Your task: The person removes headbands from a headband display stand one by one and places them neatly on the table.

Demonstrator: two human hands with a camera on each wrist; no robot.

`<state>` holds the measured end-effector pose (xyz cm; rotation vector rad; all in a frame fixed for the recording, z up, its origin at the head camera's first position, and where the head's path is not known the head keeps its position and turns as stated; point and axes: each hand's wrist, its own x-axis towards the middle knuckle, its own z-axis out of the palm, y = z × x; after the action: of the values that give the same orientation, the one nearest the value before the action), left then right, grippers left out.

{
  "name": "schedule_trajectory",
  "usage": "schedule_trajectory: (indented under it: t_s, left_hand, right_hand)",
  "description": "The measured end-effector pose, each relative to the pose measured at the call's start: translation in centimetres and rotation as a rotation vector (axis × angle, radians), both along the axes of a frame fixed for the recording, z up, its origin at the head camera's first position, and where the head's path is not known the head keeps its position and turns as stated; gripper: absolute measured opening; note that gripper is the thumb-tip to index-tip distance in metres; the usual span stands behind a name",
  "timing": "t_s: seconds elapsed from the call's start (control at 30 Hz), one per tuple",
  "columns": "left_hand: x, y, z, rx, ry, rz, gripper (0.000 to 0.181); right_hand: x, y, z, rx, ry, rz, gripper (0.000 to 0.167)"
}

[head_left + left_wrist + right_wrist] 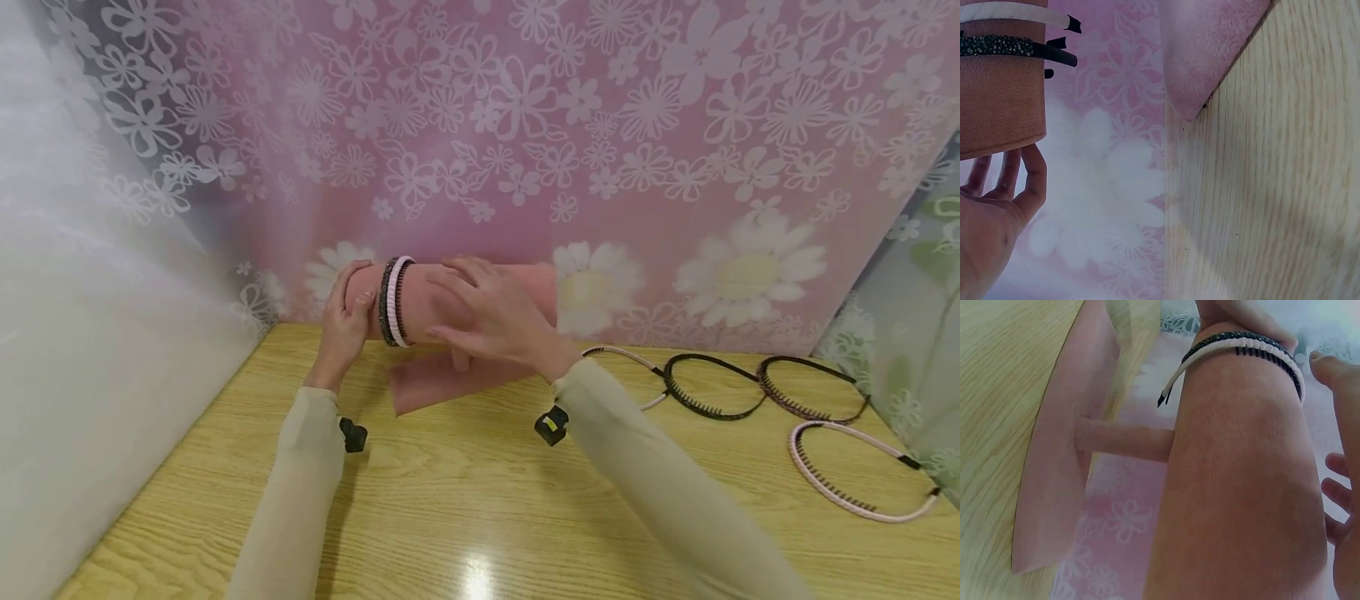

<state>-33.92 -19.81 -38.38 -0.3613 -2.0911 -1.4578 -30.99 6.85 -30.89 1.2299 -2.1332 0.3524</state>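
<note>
A pink velvety headband stand (536,292), a padded roll on a short post over a flat base (435,382), is in the head view. Round the roll's left part sit a black sparkly headband (384,304) and a white-pink toothed headband (397,302), side by side. My left hand (341,329) holds the roll's left end; the left wrist view shows its fingers (1034,172) bent at the roll's edge. Over the roll's middle my right hand (495,317) lies with fingers spread and nothing in its grasp. In the right wrist view that hand (1344,425) is beside the roll.
To the right on the wooden table (450,483) lie a pale headband (626,353), two dark toothed headbands, one black (712,359) and one brownish (806,362), and a pink one (888,519). A flowered pink curtain (480,108) hangs behind the stand.
</note>
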Motion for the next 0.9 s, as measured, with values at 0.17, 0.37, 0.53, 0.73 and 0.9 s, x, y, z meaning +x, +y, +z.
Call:
schedule_trajectory:
  t_s: [0.17,0.37,0.53,0.73,0.9]
  left_hand:
    - [1.6,0.5,1.5,0.010,-0.005,-0.025,0.045]
    - [2.7,0.9,2.5,-0.002,-0.014,-0.021,0.045]
    - [2.5,1.1,2.5,-0.011,0.001,-0.013,0.045]
    - [1.4,0.6,1.4,0.011,-0.005,-0.016,0.046]
    - [-0.2,-0.1,-0.1,0.006,-0.015,-0.004,0.045]
  right_hand:
    - [-0.5,-1.3,0.1,0.046,0.010,0.000,0.064]
    - [-0.9,-2.5,0.3,0.126,-0.008,-0.047,0.067]
    - [-0.9,-3.1,0.5,0.176,-0.079,-0.178,0.078]
    - [-0.8,-3.9,0.4,0.218,-0.113,-0.293,0.085]
    - [-0.8,-4.5,0.0,0.221,-0.092,-0.337,0.088]
